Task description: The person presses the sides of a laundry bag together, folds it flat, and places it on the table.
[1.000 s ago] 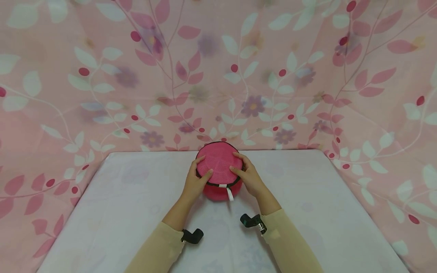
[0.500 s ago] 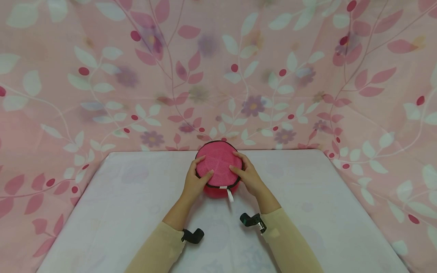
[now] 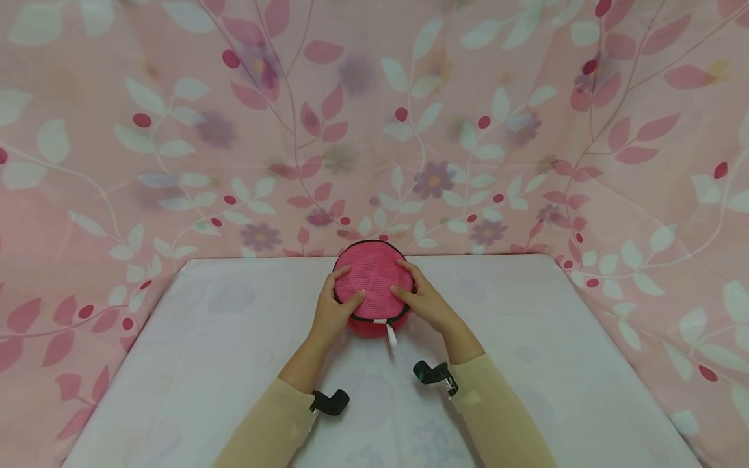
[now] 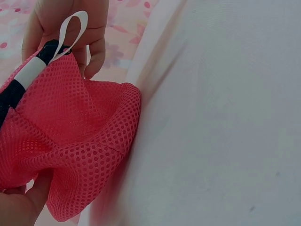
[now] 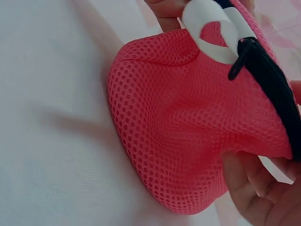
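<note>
A round pink mesh laundry bag [image 3: 374, 279] stands over the middle of the table's far part, its flat lid tilted towards me. Black zipper trim [image 5: 270, 75] rings the lid, and a white loop [image 4: 75, 28] hangs by the zipper pull. My left hand [image 3: 336, 309] grips the bag's left side, thumb on the lid and fingers round the edge. Opposite it, my right hand [image 3: 426, 298] holds the right side in the same way. In the right wrist view, the soft mesh wall dents in beside my fingers [image 5: 235, 176]. The bag's inside is hidden.
A white cloth covers the table [image 3: 234, 351], whose far edge meets a pink floral curtain [image 3: 374, 130]. Black wrist cameras [image 3: 331, 403] stick out inward from both beige sleeves [image 3: 497, 409].
The bag's lid has tipped slightly towards me, so less of the lower wall shows. Both hands keep their hold, and the right has shifted a little to the left.
</note>
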Demonstrator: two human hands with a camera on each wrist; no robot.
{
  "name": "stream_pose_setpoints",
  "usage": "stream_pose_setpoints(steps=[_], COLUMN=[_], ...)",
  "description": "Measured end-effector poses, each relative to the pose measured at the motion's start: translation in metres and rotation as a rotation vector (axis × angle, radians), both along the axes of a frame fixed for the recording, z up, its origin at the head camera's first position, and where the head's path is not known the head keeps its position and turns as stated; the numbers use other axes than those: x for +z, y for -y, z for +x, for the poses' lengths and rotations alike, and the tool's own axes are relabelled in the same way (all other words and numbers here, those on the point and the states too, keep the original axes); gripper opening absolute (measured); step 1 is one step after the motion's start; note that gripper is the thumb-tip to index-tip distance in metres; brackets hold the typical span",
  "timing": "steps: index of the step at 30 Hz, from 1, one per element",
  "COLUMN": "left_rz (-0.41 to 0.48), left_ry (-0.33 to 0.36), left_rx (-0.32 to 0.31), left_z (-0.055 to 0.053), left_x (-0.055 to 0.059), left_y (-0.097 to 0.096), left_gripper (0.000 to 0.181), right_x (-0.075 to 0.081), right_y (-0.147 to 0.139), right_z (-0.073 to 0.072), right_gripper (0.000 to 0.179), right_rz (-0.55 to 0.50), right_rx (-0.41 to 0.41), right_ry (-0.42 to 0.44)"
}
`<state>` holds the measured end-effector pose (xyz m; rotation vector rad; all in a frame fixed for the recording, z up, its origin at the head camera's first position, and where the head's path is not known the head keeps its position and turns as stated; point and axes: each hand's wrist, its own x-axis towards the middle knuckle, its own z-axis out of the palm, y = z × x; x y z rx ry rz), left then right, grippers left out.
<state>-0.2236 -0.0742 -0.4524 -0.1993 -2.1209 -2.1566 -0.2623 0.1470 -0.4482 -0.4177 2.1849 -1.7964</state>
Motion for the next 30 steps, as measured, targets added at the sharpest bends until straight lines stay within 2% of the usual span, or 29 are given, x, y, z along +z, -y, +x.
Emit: stream_pose_setpoints(steps=[6,7,9,14,16,17,21,24,27,30], left_rz=[0.034,0.045,0.065,0.038,0.004,-0.007,-0.023,-0.079,-0.159,-0.185], left_ry=[0.005,0.004,0.002,-0.011,-0.017,-0.019,-0.014,-0.008,-0.019,-0.021], left_rx=[-0.020,-0.028,-0.049,-0.081,-0.073,-0.067,-0.034,0.011,0.041,0.039], left_z=[-0.014,-0.015,-0.014,-0.001,0.002,0.002,-0.004,-0.006,-0.004,-0.003], left_x=[-0.021,-0.022,-0.020,-0.002,0.002,0.000,-0.015,-0.025,-0.027,-0.026], left_y=[0.001,0.001,0.002,0.004,0.004,0.005,0.008,0.010,0.011,0.011], left_gripper=[0.059,0.059,0.058,0.061,0.062,0.063,0.065,0.063,0.062,0.063], right_x=[-0.004,-0.005,-0.006,-0.010,-0.011,-0.011,-0.012,-0.013,-0.013,-0.013], right_y=[0.001,0.002,0.002,0.003,0.004,0.004,0.004,0.004,0.004,0.005], right_z=[0.002,0.002,0.001,0.000,0.000,0.000,0.000,0.000,0.000,0.000], right_gripper=[0.067,0.065,0.063,0.063,0.063,0.064,0.065,0.065,0.063,0.061], right_rz=[-0.032,-0.044,-0.072,-0.114,-0.122,-0.123,-0.138,-0.143,-0.148,-0.167], right_rx=[-0.047,-0.056,-0.073,-0.106,-0.117,-0.120,-0.135,-0.147,-0.160,-0.171], right_ry=[-0.049,-0.053,-0.059,-0.064,-0.059,-0.057,-0.040,-0.032,-0.027,-0.019])
